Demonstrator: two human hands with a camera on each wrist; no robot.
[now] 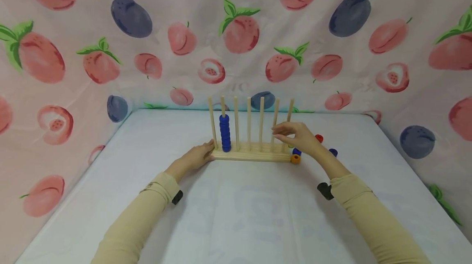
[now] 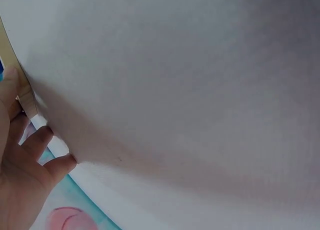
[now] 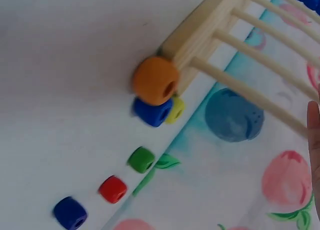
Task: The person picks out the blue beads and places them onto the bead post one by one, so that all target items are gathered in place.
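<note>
A wooden rack [image 1: 254,156] with seven upright pegs stands on the white table. Its second peg from the left carries a stack of blue beads [image 1: 225,133]. My left hand [image 1: 198,156] rests against the rack's left end; in the left wrist view its thumb [image 2: 11,82] touches the base edge [image 2: 27,97]. My right hand [image 1: 294,133] hovers by the two rightmost pegs, fingers stretched out, with nothing seen in it. Loose beads lie at the right end: orange [image 3: 155,81], blue [image 3: 151,112], yellow [image 3: 175,110], green [image 3: 141,159], red [image 3: 113,189] and another blue [image 3: 70,213].
A fruit-print cloth [image 1: 236,42] hangs behind the table and along both sides. The white tabletop [image 1: 236,215] stretches from the rack to the near edge.
</note>
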